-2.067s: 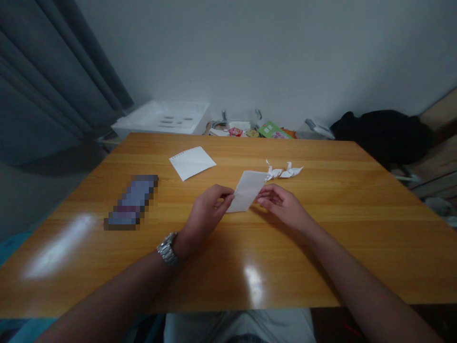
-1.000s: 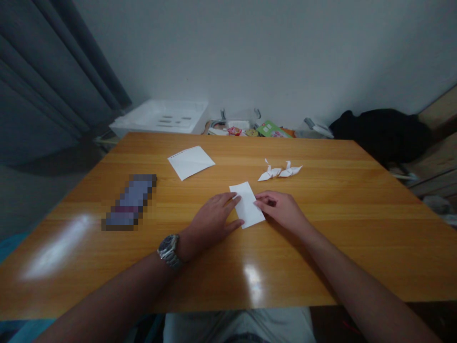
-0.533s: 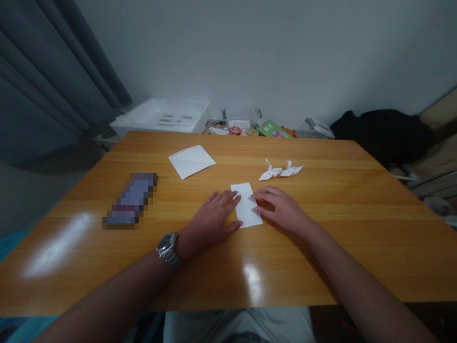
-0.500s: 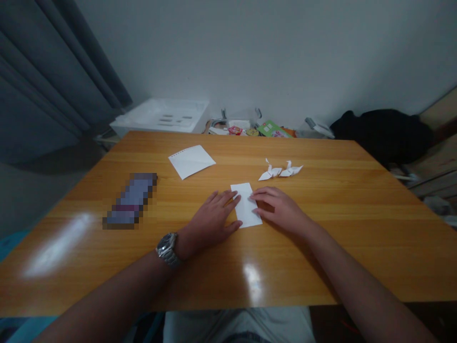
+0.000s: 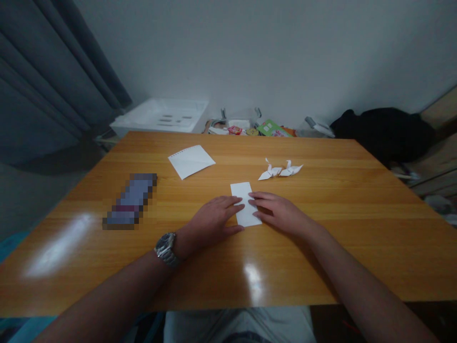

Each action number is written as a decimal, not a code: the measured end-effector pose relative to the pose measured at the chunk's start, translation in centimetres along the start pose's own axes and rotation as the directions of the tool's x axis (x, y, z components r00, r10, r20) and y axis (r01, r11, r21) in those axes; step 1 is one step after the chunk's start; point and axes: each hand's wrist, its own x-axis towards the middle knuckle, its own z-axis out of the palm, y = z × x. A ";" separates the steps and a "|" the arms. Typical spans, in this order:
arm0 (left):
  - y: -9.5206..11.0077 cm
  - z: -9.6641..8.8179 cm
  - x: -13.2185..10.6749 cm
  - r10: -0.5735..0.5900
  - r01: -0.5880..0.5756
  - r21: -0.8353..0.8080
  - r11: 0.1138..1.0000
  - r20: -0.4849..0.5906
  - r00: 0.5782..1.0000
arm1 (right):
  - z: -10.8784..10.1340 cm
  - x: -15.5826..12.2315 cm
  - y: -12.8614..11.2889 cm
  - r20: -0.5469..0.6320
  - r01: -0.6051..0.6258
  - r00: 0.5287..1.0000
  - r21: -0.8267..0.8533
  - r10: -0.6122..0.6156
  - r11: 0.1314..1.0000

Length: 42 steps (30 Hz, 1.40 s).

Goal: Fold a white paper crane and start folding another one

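A narrow rectangle of white paper [image 5: 246, 213] lies flat on the wooden table [image 5: 214, 276] in front of me. My left hand [image 5: 217, 216], with a metal watch [image 5: 166, 247] on its wrist, rests at the paper's left edge, fingers stretched over it and apart. On the opposite edge, my right hand [image 5: 276, 209] lays its spread fingertips on the paper. Neither hand is closed round anything. Two folded paper cranes [image 5: 280, 171] stand just beyond my right hand.
A loose white sheet [image 5: 192, 162] with a perforated edge lies farther back on the left. A blurred-out flat object [image 5: 132, 200] is at the table's left. Behind the table are a white plastic tray [image 5: 160, 114], a green packet [image 5: 273, 127] and a black cloth-like heap [image 5: 383, 133].
My left hand has drawn slightly down, its fingers a little lower on the paper. My right fingertips have shifted slightly. The cranes and loose sheet have stayed put.
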 end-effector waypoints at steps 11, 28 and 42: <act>0.0 -0.2 0.3 0.002 -0.002 -0.008 1.000 -0.036 0.999 | -0.7 -0.2 -1.1 -0.005 0.010 1.000 0.020 -0.010 1.000; -0.7 0.0 0.3 -0.067 0.063 -0.102 0.993 -0.044 0.997 | -0.9 0.0 -1.6 -0.034 0.039 0.999 0.194 -0.033 0.980; -0.8 0.2 1.2 -0.159 0.128 -0.266 0.955 -0.096 0.983 | -0.7 0.2 -1.9 -0.117 -0.105 0.985 0.199 0.130 0.974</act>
